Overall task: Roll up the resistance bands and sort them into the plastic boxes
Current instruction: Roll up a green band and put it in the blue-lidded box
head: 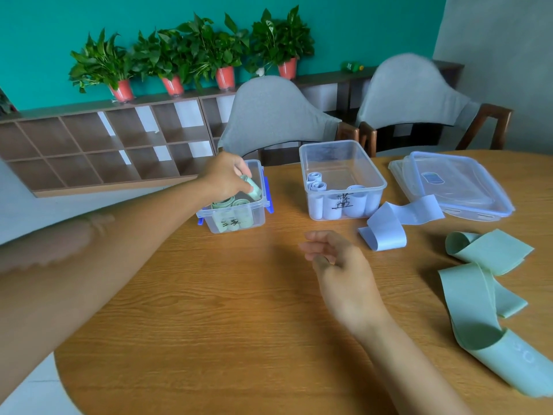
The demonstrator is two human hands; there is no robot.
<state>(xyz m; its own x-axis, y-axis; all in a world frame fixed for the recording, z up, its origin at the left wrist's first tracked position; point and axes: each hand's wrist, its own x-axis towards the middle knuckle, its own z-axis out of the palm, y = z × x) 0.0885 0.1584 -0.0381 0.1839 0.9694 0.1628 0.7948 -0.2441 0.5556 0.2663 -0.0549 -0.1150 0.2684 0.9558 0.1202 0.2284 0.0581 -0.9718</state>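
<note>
Left hand (pixel 224 176): reaches to the far left of the table (pixel 209 310), fingers curled round a rolled green band (pixel 251 187), held over the open top of the small clear box (pixel 236 205) with blue clips. Inside that box, at least 2 more green rolls (pixel 232 203) lie under the hand; a handwritten label sits on the near wall.

Right hand (pixel 338 265): hovers above the middle of the table, fingers loosely curled, holding nothing, well apart from every band.

Larger clear box (pixel 344 181): right of the small one, far from the right hand, holding several pale blue rolls (pixel 317 187), with a handwritten label on its near wall.

Loose pale blue band (pixel 392 223): unrolled, lying just beside the larger box on its near right, right of the right hand.

Loose green bands (pixel 484 283): unrolled, in a tangled heap at the near right edge of the table.

Clear lids (pixel 454 184): stacked at the far right.

2 grey-covered chairs (pixel 275 118) stand beyond the table.
</note>
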